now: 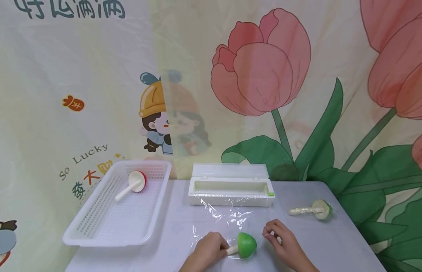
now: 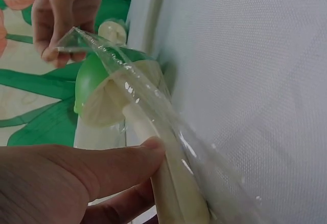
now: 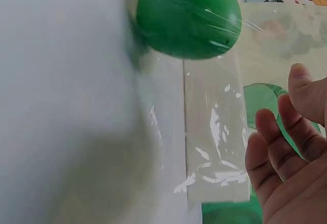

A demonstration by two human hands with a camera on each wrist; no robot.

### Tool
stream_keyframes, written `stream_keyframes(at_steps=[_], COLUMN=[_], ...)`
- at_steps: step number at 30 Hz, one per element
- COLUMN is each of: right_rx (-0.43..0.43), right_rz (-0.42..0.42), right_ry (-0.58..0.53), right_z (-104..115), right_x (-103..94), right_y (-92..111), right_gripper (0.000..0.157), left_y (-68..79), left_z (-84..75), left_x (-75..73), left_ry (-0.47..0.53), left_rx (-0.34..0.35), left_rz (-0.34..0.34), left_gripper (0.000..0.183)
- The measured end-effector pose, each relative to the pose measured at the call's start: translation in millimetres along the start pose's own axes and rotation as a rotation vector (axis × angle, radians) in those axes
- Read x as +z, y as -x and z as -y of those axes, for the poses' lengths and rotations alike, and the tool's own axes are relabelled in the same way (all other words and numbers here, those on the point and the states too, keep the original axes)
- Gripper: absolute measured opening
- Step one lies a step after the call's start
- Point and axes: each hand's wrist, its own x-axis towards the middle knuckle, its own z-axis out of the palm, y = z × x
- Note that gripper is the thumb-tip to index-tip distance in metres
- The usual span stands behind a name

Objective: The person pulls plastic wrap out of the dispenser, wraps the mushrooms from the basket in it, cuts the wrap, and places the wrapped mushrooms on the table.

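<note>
My left hand [image 1: 208,249] pinches the pale stem of a green-capped toy mushroom [image 1: 247,245] between thumb and fingers. Clear plastic film [image 2: 134,83] lies over the cap and along the stem, creased and shiny in the left wrist view. To the right of the cap, my right hand [image 1: 282,243] hovers with loosely bent fingers. In the right wrist view its thumb [image 3: 301,83] stands apart from the fingertips, with nothing seen between them. More film spreads on the table between the mushroom and the white box.
At the back stands a long white box [image 1: 231,200], lid raised, with a green piece at its right end. A white basket [image 1: 112,241] at left holds a red-capped toy mushroom [image 1: 136,182]. Another green-capped one [image 1: 320,210], film-wrapped, lies at right. A printed curtain hangs behind.
</note>
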Motion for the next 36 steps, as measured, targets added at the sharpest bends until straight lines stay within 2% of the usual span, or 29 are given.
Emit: stream_keyframes(at_steps=[2,4,7,11,14,16,23,27,32,36], right_rx=[-0.025,-0.024,0.039,0.17,0.224,0.244,0.364,0.384,0.455,0.409], right_rz=[-0.023,0.008,0.137,0.333,0.416,0.436,0.375,0.303,0.159,0.119], right_ry=[-0.018,-0.048,-0.098,-0.147,-0.181,-0.199,-0.271,-0.232,-0.16,-0.162], right_z=[-2.5,-6.0,-12.7,-21.8,-26.3,-27.0,-17.2,-8.3,5.0,12.3], right_x=[9.7,18.7,30.4,39.2,41.1,40.4,35.0,34.7,37.2,39.5], right_y=[-10.7,-20.4,-32.2,-42.3,-47.9,-51.0,-53.6,-49.3,-41.9,-34.1], right_gripper=[0.023,0.016,0.003,0.013,0.017,0.017,0.023,0.014,0.013,0.009], left_y=[-0.3,-0.5,-0.3,0.3,0.2,-0.2,-2.5,-1.7,0.4,0.9], left_z=[-1.0,-1.0,-1.6,-3.2,-3.4,-2.9,-1.9,-1.6,1.7,3.8], left_x=[-0.7,-0.6,-0.4,-0.5,-3.0,-5.1,-7.2,-7.3,-4.9,-1.6], left_ry=[-0.019,-0.033,-0.052,-0.069,-0.065,-0.056,-0.026,-0.032,-0.02,-0.02], left_rx=[0.012,0.022,0.029,0.038,0.027,0.014,-0.013,-0.006,-0.001,0.01], left_rz=[0.0,0.004,0.011,0.022,0.028,0.036,0.059,0.03,0.006,-0.008], left_gripper=[0.017,0.019,0.019,0.019,0.02,0.02,0.019,0.02,0.021,0.02])
